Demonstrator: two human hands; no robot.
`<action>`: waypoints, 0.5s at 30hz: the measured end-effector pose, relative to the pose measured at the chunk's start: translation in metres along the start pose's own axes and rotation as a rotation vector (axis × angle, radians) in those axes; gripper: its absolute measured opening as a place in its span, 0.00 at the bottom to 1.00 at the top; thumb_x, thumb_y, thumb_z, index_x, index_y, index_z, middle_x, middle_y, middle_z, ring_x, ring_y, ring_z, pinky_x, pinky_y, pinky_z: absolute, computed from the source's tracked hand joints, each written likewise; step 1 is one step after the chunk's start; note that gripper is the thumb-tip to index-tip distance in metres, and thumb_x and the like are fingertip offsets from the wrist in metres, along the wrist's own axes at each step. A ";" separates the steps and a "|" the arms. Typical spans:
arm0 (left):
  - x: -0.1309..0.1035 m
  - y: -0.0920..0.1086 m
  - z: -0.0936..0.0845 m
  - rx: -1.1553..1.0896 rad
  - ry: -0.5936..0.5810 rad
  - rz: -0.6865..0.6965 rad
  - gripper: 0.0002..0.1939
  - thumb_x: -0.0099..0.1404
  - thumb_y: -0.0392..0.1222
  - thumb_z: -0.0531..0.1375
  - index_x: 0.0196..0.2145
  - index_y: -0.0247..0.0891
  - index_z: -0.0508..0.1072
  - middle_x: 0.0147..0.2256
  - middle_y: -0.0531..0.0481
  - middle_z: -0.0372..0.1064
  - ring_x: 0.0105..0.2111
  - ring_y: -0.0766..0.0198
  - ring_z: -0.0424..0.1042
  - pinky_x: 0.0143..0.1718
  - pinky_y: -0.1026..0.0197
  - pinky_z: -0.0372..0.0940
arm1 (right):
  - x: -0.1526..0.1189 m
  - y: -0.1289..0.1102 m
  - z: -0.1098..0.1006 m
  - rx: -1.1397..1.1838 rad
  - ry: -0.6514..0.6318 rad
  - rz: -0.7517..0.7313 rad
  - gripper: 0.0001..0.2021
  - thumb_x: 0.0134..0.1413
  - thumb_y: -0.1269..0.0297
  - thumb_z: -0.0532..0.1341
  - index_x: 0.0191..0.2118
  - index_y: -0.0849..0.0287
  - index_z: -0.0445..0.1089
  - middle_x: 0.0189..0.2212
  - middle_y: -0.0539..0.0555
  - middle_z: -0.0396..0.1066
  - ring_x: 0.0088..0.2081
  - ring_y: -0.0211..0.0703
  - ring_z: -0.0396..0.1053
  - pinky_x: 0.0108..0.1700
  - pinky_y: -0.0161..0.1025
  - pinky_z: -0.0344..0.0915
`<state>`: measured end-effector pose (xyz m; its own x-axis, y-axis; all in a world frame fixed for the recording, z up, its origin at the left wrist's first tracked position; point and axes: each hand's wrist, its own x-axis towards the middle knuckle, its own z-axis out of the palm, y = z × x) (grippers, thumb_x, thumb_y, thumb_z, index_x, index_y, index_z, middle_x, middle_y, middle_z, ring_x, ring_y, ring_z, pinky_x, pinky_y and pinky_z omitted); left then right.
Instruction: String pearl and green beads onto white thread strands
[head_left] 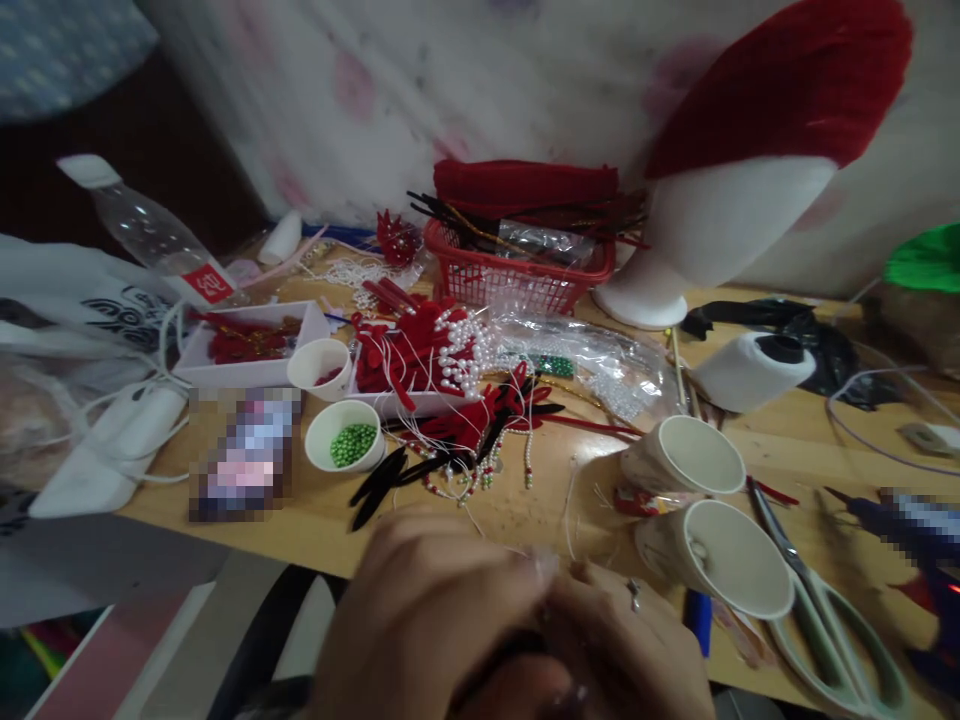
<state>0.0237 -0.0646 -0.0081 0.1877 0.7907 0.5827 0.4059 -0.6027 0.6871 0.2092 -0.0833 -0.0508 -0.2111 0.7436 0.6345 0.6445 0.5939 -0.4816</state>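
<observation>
At the table's front edge my left hand (427, 620) and my right hand (630, 640) meet, fingers curled together. Both are closed on something small that I cannot make out; the fingers hide it and the left hand is blurred. A ring shows on the right hand. Just beyond them lies a red and black ornament (487, 420) with strings of pearl beads. Behind it, white-tipped red pieces (405, 350) fill a light box. A paper cup of green beads (345, 437) stands to the left. Two paper cups (701, 455) are near my right hand, the closer one holding a few white beads.
Scissors (814, 590) and a glue gun (915, 540) lie at the right. A red basket (517, 280), a white stand with a red fan-shaped piece (787, 90) and a thread cone (739, 372) are behind. A phone (247, 455), power strip (112, 450) and bottle (150, 235) occupy the left.
</observation>
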 end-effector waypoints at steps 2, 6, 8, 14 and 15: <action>0.008 -0.006 0.006 -0.055 -0.054 -0.035 0.15 0.70 0.51 0.64 0.50 0.42 0.74 0.40 0.51 0.78 0.41 0.65 0.77 0.47 0.64 0.73 | 0.001 0.000 0.003 0.002 0.031 -0.006 0.09 0.70 0.72 0.54 0.44 0.57 0.71 0.18 0.45 0.65 0.17 0.34 0.63 0.21 0.33 0.56; 0.008 -0.015 0.015 -0.231 -0.071 -0.141 0.10 0.71 0.47 0.62 0.34 0.40 0.75 0.30 0.55 0.76 0.33 0.70 0.77 0.37 0.70 0.71 | 0.003 -0.001 0.011 0.009 0.052 -0.008 0.08 0.68 0.74 0.56 0.40 0.56 0.71 0.17 0.44 0.63 0.16 0.32 0.61 0.19 0.32 0.54; 0.003 -0.018 0.016 -0.245 -0.069 -0.181 0.09 0.70 0.47 0.63 0.35 0.40 0.75 0.31 0.54 0.76 0.33 0.69 0.77 0.37 0.69 0.71 | 0.005 -0.001 0.012 0.018 0.053 -0.010 0.08 0.68 0.74 0.56 0.40 0.56 0.71 0.17 0.44 0.63 0.16 0.33 0.61 0.19 0.32 0.55; 0.002 -0.026 0.016 -0.291 -0.041 -0.239 0.09 0.70 0.45 0.64 0.33 0.40 0.76 0.29 0.53 0.76 0.31 0.68 0.77 0.35 0.68 0.71 | 0.013 0.003 0.006 0.035 -0.054 -0.051 0.09 0.62 0.80 0.58 0.42 0.59 0.71 0.19 0.45 0.64 0.17 0.33 0.62 0.19 0.30 0.58; 0.004 -0.026 0.017 -0.297 -0.024 -0.230 0.11 0.71 0.46 0.63 0.31 0.39 0.76 0.29 0.53 0.75 0.31 0.68 0.77 0.34 0.68 0.71 | 0.014 0.004 0.005 0.061 -0.065 -0.044 0.10 0.61 0.81 0.58 0.42 0.59 0.70 0.20 0.45 0.64 0.17 0.33 0.63 0.19 0.30 0.58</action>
<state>0.0286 -0.0441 -0.0315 0.1445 0.9093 0.3903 0.1634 -0.4110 0.8969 0.2048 -0.0685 -0.0471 -0.2868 0.7333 0.6165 0.5877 0.6428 -0.4913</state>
